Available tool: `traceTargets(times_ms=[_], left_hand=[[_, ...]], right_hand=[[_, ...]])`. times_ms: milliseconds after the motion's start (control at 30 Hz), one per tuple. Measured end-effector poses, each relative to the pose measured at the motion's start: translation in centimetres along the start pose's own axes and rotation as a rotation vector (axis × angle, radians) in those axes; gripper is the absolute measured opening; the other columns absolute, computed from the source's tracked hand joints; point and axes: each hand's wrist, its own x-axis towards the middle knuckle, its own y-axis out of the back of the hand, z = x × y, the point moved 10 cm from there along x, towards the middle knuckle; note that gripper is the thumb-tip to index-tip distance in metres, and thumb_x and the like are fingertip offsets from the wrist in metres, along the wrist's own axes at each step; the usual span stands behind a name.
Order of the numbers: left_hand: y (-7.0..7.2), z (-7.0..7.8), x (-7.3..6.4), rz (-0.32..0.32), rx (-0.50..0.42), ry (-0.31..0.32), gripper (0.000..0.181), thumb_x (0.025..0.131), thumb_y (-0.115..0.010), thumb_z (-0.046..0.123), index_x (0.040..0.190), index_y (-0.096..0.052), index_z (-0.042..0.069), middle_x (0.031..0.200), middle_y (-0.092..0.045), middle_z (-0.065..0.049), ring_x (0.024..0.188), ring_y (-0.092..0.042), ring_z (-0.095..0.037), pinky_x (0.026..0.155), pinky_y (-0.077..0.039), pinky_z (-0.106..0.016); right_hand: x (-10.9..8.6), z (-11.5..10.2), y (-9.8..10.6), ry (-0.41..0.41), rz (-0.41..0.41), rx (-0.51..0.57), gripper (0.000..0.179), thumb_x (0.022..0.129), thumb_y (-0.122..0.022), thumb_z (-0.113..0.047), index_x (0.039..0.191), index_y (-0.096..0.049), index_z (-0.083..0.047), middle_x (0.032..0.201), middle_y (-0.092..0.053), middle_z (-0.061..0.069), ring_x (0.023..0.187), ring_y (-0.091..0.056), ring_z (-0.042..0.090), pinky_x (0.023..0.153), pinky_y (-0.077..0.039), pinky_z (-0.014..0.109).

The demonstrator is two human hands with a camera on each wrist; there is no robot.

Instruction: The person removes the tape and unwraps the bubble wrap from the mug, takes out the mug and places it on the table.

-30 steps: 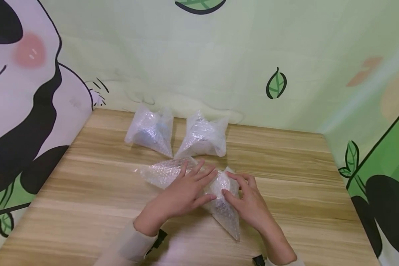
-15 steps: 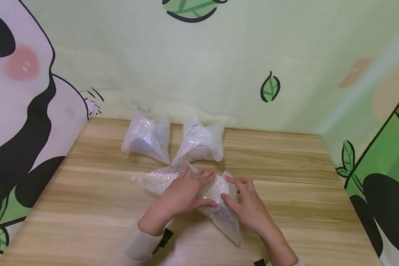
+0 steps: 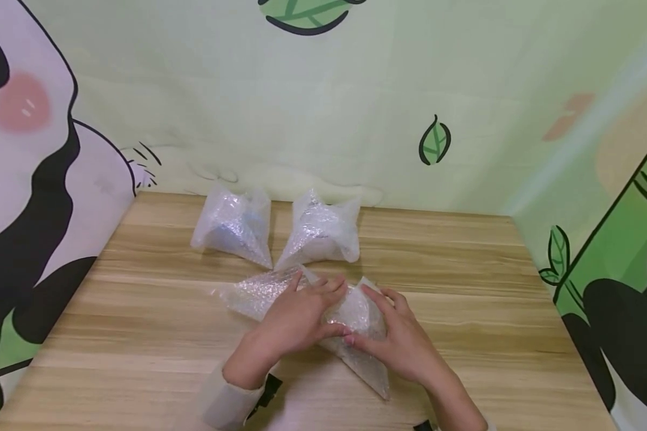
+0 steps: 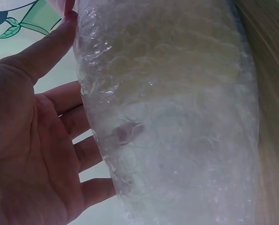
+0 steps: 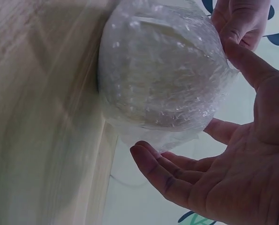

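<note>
A long bubble-wrap package (image 3: 363,314) lies slantwise on the wooden table, its left end narrow and pointed. My left hand (image 3: 302,314) rests across its middle with spread fingers and hides that part. My right hand (image 3: 404,335) touches its right end, forefinger at the upper corner and thumb on the near side. The two thumb tips meet over the wrap. In the left wrist view, something yellowish and white shows through the package (image 4: 177,117). Seen from the right wrist, the package (image 5: 162,70) bulges roundly, with gently curved fingers (image 5: 172,185) beside it.
Two more bubble-wrapped bundles stand behind: a bluish one (image 3: 234,224) at the left and a whitish one (image 3: 320,230) beside it, close to the package. The wooden tabletop (image 3: 453,257) ends at a green wall (image 3: 323,120) printed with leaves and a panda.
My right thumb has slid left along the package until it meets the left thumb. The left hand has shifted only slightly. The head view has turned a little to the right.
</note>
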Motion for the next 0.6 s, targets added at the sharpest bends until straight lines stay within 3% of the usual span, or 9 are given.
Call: traceTargets(times_ms=[167,367,600], left_hand=[[0.0,0.2,-0.1,-0.003,0.027,-0.006,0.082,0.091,-0.068,0.060,0.155,-0.048,0.014,0.163,-0.043,0.000,0.149,-0.045,-0.031,0.126,-0.019,-0.068],[-0.1,0.1,-0.1,-0.010,0.023,0.001,0.084,0.090,-0.066,0.064,0.156,-0.047,0.015,0.164,-0.040,0.003,0.150,-0.044,-0.030,0.126,-0.019,-0.066],[-0.1,0.0,0.0,-0.013,0.011,0.009,0.085,0.090,-0.066,0.064,0.156,-0.047,0.014,0.165,-0.038,0.003,0.150,-0.043,-0.029,0.126,-0.019,-0.067]], right_hand=[[-0.1,-0.1,0.3,0.010,-0.018,0.030,0.088,0.085,-0.079,-0.058,0.159,-0.040,-0.031,0.164,-0.031,0.021,0.140,-0.049,0.043,0.111,-0.044,0.065],[-0.3,0.0,1.1,0.034,-0.024,0.086,0.083,0.090,-0.080,-0.046,0.160,-0.039,-0.028,0.161,-0.038,0.015,0.126,-0.058,0.036,0.099,-0.056,0.053],[-0.5,0.5,2.0,0.006,-0.030,0.141,0.080,0.094,-0.077,-0.028,0.161,-0.035,-0.031,0.156,-0.045,0.014,0.123,-0.060,0.034,0.095,-0.058,0.045]])
